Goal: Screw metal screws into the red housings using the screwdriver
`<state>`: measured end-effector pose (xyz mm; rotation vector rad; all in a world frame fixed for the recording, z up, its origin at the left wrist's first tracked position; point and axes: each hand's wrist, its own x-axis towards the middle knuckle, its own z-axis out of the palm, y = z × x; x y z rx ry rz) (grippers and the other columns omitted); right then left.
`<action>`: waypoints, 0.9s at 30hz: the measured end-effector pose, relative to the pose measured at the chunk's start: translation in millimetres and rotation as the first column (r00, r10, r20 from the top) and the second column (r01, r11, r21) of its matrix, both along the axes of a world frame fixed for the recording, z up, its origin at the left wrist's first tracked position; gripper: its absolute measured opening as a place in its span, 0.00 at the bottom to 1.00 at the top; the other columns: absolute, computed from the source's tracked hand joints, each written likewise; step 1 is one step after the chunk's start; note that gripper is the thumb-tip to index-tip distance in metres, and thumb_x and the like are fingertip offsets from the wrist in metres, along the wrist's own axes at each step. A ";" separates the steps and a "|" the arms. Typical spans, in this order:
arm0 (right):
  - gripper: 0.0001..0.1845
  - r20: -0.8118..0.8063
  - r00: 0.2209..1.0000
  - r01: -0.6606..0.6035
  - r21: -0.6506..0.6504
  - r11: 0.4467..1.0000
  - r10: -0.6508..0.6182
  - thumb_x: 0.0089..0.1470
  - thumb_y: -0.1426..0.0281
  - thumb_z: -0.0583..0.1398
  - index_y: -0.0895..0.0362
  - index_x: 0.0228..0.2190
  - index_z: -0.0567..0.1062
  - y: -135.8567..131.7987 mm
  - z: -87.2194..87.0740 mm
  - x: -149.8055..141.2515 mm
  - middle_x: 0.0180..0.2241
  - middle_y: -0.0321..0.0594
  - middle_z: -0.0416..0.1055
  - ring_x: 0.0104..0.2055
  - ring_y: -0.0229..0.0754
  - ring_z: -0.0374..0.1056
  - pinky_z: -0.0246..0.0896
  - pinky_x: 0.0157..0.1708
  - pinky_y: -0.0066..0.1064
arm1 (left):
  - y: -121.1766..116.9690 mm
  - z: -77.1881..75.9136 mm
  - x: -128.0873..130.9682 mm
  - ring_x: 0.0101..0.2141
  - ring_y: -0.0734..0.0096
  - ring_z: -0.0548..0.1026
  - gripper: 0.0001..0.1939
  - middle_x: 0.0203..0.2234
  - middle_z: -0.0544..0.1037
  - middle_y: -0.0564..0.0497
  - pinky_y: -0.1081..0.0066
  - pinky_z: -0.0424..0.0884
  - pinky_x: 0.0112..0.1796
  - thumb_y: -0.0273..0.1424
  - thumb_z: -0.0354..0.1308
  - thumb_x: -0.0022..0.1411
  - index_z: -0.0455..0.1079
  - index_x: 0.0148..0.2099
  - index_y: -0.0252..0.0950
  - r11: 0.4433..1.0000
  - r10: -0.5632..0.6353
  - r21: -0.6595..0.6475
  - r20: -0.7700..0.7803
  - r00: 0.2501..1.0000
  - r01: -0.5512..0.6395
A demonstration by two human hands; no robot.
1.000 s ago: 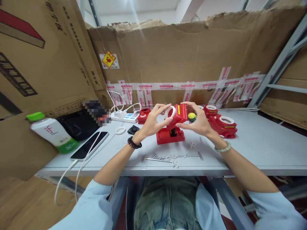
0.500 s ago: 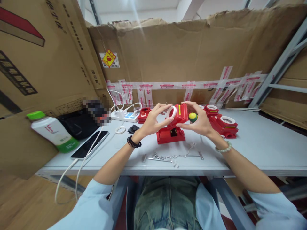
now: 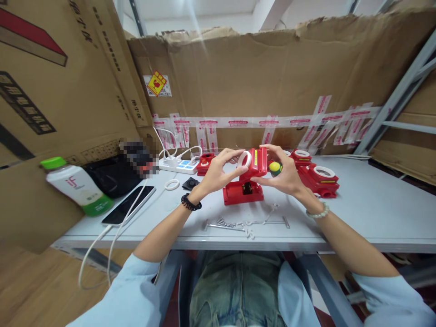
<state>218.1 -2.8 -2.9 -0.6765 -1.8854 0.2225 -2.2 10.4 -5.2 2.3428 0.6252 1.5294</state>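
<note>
Big cardboard panel (image 3: 231,77) upright along the back of the desk (image 3: 368,195), printed carton (image 3: 85,91) at the person's left. Black bag (image 3: 109,175) on the desk against the carton, green-capped bottle (image 3: 76,186) tilted in front of it.

Red units with white rings (image 3: 318,180) sit at the person's right, beyond the right hand.

Person's got both hands on the red housing (image 3: 258,162), mid-desk, tilted, just over the red base (image 3: 240,194); can't tell from here if the two are joined. Left hand (image 3: 217,175): thumb and fingers spread wide, gripping at the housing's white ring side. Right hand (image 3: 286,175): also wide, holding the opposite side.

Power strip (image 3: 177,166) with plugs in, at the back. Small red block (image 3: 205,164) beside it. Phone (image 3: 129,206) flat near the bottle, white cable across it.

T-handled tools (image 3: 226,227) and screws (image 3: 223,222) lie near the front edge. Yellow-green ball (image 3: 275,168) by the right palm. Loose white ring (image 3: 166,185) near the black square piece (image 3: 190,183).
</note>
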 end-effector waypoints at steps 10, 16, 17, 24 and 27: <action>0.46 -0.022 1.000 0.015 -0.027 1.000 -0.016 0.32 0.56 0.74 0.53 0.53 0.68 -1.7 0.7 0.2 0.47 0.44 0.74 0.46 0.53 0.74 0.71 0.48 0.46 | 2.6 -3.4 0.6 0.43 0.67 0.72 0.23 0.44 0.73 0.45 0.65 0.71 0.45 0.41 0.63 0.61 0.70 0.57 0.40 0.997 -0.067 -0.037 0.027 0.997 0.068; 0.38 -0.068 0.997 -0.042 -0.103 0.994 0.035 0.36 0.57 0.72 0.56 0.50 0.72 -1.7 7.0 1.0 0.45 0.46 0.77 0.46 0.52 0.74 0.72 0.46 0.44 | 0.8 0.4 -3.2 0.56 0.60 0.68 0.27 0.55 0.69 0.45 0.59 0.69 0.55 0.36 0.63 0.62 0.65 0.63 0.47 0.956 -0.276 -0.096 0.015 0.961 0.277; 0.36 -0.072 0.997 -0.039 -0.104 0.994 0.031 0.37 0.57 0.71 0.57 0.49 0.73 -1.1 7.6 1.5 0.46 0.47 0.77 0.46 0.52 0.74 0.71 0.47 0.44 | -0.1 1.4 -3.8 0.58 0.59 0.67 0.28 0.56 0.68 0.45 0.58 0.68 0.57 0.35 0.63 0.62 0.64 0.63 0.48 0.948 -0.300 -0.108 0.010 0.954 0.300; 0.29 -0.072 0.997 -0.049 -0.207 0.977 0.035 0.43 0.57 0.67 0.56 0.47 0.75 4.6 6.5 6.8 0.42 0.44 0.78 0.43 0.52 0.75 0.73 0.40 0.42 | -5.8 5.8 -5.2 0.62 0.54 0.62 0.30 0.62 0.63 0.47 0.55 0.65 0.59 0.34 0.63 0.62 0.62 0.64 0.50 0.930 -0.352 -0.135 -0.050 0.934 0.343; 0.29 -0.094 0.995 -0.061 -0.212 0.975 0.042 0.43 0.57 0.67 0.55 0.47 0.75 4.3 6.1 5.9 0.43 0.44 0.77 0.44 0.52 0.75 0.73 0.40 0.42 | -7.0 4.6 -3.3 0.61 0.54 0.63 0.34 0.63 0.62 0.47 0.56 0.67 0.56 0.36 0.65 0.59 0.59 0.65 0.52 0.949 -0.283 -0.152 -0.028 0.959 0.276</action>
